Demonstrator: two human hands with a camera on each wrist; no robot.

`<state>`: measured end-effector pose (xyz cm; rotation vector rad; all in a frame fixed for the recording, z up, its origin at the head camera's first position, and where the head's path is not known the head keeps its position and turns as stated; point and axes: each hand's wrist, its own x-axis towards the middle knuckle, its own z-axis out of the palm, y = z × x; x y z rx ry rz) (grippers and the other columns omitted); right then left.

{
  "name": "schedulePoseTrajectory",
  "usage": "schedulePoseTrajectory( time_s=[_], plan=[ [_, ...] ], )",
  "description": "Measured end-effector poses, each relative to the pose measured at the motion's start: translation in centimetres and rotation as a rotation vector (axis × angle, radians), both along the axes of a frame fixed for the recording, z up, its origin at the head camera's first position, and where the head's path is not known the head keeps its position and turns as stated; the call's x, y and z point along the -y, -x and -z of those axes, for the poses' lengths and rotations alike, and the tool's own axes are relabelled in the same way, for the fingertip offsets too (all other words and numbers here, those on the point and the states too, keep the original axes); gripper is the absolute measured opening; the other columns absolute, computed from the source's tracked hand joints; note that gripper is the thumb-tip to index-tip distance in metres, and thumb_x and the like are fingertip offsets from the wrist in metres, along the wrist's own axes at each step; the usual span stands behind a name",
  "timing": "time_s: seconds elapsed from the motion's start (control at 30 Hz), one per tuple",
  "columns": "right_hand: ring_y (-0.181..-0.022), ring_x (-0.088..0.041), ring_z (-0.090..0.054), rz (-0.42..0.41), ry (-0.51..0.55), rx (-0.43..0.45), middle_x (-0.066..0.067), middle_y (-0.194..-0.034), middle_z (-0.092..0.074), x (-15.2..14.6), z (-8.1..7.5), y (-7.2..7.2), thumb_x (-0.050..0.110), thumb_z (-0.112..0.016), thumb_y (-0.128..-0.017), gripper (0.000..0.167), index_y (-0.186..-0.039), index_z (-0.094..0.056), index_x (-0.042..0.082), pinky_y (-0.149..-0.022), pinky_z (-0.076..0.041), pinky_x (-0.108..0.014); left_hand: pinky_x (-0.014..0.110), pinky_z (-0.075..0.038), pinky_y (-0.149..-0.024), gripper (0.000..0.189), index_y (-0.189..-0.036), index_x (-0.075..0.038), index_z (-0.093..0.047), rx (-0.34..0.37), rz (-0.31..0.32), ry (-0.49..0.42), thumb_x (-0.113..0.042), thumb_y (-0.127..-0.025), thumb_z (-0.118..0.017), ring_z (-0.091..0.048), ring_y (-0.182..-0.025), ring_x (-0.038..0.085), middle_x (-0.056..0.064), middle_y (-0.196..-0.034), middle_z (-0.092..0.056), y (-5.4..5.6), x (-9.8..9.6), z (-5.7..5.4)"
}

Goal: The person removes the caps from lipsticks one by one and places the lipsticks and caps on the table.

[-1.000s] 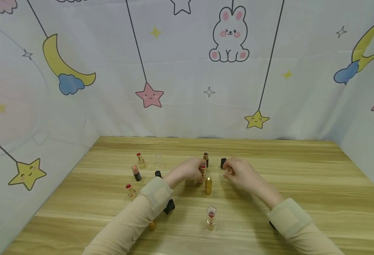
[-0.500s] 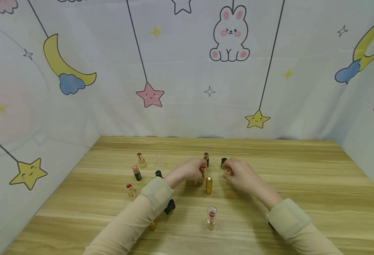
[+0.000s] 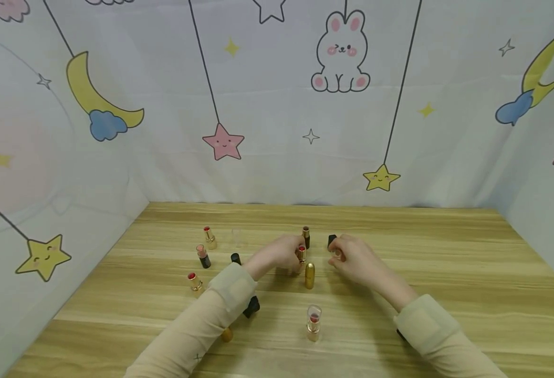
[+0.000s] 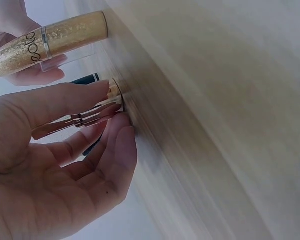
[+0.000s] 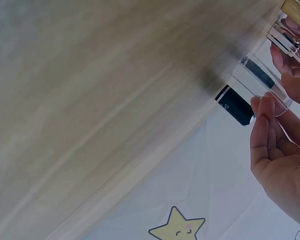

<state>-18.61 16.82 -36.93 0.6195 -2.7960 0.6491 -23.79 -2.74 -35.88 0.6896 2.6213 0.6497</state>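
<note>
My left hand (image 3: 283,252) pinches the gold base of a red lipstick (image 3: 302,253) between thumb and fingers. In the left wrist view this lipstick (image 4: 82,119) stands with its base at the tabletop. To its right, my right hand (image 3: 356,258) pinches a clear cap (image 5: 264,82), seen best in the right wrist view. The cap and the lipstick are apart. A gold bullet-shaped lipstick tube (image 3: 309,276) stands just in front of the left hand. Behind that hand is a dark lipstick (image 3: 306,236) in a black base. A black cap (image 3: 332,241) sits beyond the right fingers.
Uncapped lipsticks, one red (image 3: 209,239), one peach (image 3: 203,257) and another red (image 3: 195,282), stand at the left. A clear cap (image 3: 237,238) and black caps (image 3: 251,306) are nearby. A lipstick under a clear cap (image 3: 313,324) stands in front. Printed cloth walls bound the wooden table (image 3: 447,236).
</note>
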Motion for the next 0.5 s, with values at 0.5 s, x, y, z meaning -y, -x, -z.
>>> schedulePoseTrajectory(
  time_s=[0.5],
  plan=[
    [-0.086, -0.023, -0.061, 0.046, 0.008, 0.100, -0.011, -0.095, -0.066, -0.4, -0.4, -0.4, 0.024, -0.073, -0.084, 0.031, -0.104, -0.067, 0.001, -0.075, -0.051, -0.038, 0.028, -0.037, -0.065, 0.024, -0.095, -0.003, -0.052, 0.035, -0.093, -0.007, -0.003, -0.078, -0.069, -0.042, -0.075, 0.017, 0.006, -0.088, -0.050, -1.1, 1.8, -1.5]
  ],
)
